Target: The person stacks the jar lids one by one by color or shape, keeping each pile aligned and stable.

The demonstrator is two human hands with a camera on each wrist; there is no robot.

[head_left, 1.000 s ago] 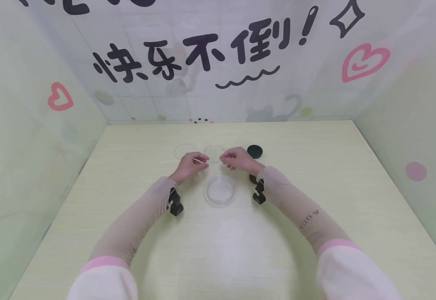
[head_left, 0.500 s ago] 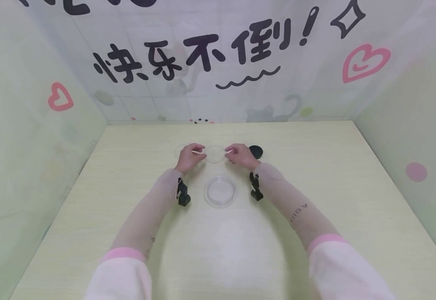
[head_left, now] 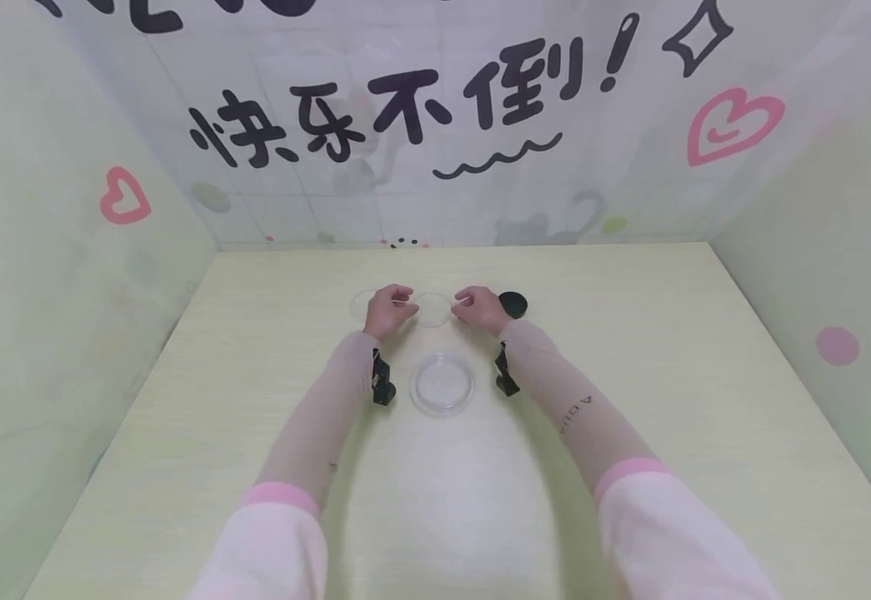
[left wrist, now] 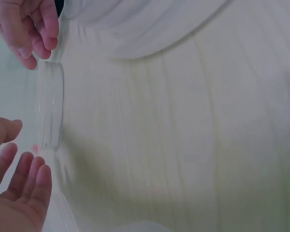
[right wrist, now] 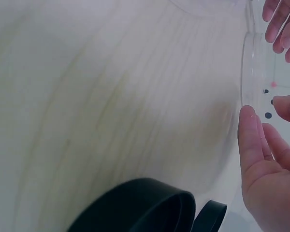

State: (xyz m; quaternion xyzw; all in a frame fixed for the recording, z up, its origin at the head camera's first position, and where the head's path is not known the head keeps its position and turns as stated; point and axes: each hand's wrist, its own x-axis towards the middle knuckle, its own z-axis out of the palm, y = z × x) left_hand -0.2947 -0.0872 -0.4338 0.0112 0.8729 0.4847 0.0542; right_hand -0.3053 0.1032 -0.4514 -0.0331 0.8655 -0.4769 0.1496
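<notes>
A shallow clear round dish [head_left: 433,309] with a low side wall lies on the table between both hands. My left hand [head_left: 390,312] is at its left side. In the left wrist view, the left thumb and fingers [left wrist: 31,176] are parted, with a gap between them and the dish wall [left wrist: 50,106]. On the other side is my right hand [head_left: 483,310]. In the right wrist view its forefinger [right wrist: 250,130] reaches the near end of the dish [right wrist: 253,67]; whether it touches is unclear. The right thumb stands apart from the fingers.
Nearer me sits a larger clear round dish [head_left: 443,383], seemingly stacked. Another thin clear disc [head_left: 362,306] lies left, partly behind the left hand. A black round lid [head_left: 513,304] lies beside the right hand. A larger black round piece [right wrist: 145,208] shows in the right wrist view.
Both hands have moved forward to the sides of the middle clear dish, and the forearms have drawn inward. The dishes and the black lid appear to have stayed in place.
</notes>
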